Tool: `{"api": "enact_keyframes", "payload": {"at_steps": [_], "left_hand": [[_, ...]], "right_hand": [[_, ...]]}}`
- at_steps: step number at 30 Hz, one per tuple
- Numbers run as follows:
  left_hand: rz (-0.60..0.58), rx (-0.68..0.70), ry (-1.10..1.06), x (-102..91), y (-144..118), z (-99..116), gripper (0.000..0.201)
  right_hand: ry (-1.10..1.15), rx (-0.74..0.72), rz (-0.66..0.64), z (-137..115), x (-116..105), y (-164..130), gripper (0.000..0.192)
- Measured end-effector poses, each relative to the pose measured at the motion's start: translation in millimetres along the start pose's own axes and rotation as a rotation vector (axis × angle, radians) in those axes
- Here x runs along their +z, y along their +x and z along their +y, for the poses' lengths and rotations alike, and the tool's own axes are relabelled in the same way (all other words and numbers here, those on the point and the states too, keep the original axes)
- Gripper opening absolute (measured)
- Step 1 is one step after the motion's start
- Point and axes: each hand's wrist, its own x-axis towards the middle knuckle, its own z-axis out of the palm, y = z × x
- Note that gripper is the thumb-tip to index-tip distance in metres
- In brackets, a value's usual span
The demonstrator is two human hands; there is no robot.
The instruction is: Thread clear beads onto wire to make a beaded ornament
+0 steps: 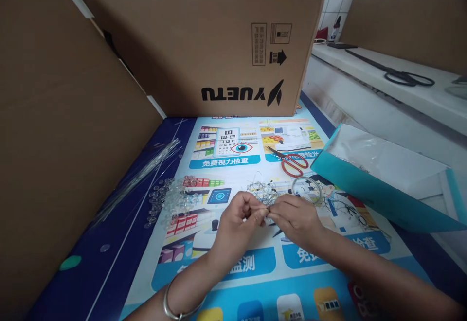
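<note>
Both hands meet in the middle of the printed mat, fingertips against fingertips. The left hand and the right hand each pinch one small thing between thumb and forefinger; it is too tiny to tell exactly, but it looks like a piece of thin wire. This piece sits just at the point where the two hands touch, so neither hand is nearer than the other. Directly beyond the fingertips lies a tangle of wire pieces, very near, and a roll of clear tape lies just beyond the right hand. The heap of small clear discs lies to the left, closer to the left hand, and the red scissors lie farther away, beyond the tape.
</note>
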Motion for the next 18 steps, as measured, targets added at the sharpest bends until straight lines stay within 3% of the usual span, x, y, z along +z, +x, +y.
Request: {"api": "enact_keyframes", "payload": {"at_steps": [3, 7, 10, 13, 18], "left_hand": [[0.035, 0.020, 0.049, 0.8, -1.1, 1.3, 0.015], [-0.011, -0.158, -0.229, -0.5, 1.0, 1.7, 0.017], [0.014, -0.205, -0.294, -2.4, 2.2, -0.8, 0.017], [0.014, -0.187, -0.250, -3.8, 4.0, -3.2, 0.017], [-0.096, -0.086, -0.006, -5.7, 7.9, -0.6, 0.014]], "right_hand": [[0.026, -0.020, 0.046, 0.9, 3.3, -1.9, 0.016], [-0.035, -0.054, 0.111, 1.3, 9.2, -7.4, 0.011], [-0.101, -0.098, 0.120, 0.8, 10.3, -9.0, 0.013], [-0.061, -0.093, 0.128, 0.1, 9.5, -7.6, 0.013], [0.160, -0.001, 0.143, -0.8, 6.4, -2.0, 0.014]]}}
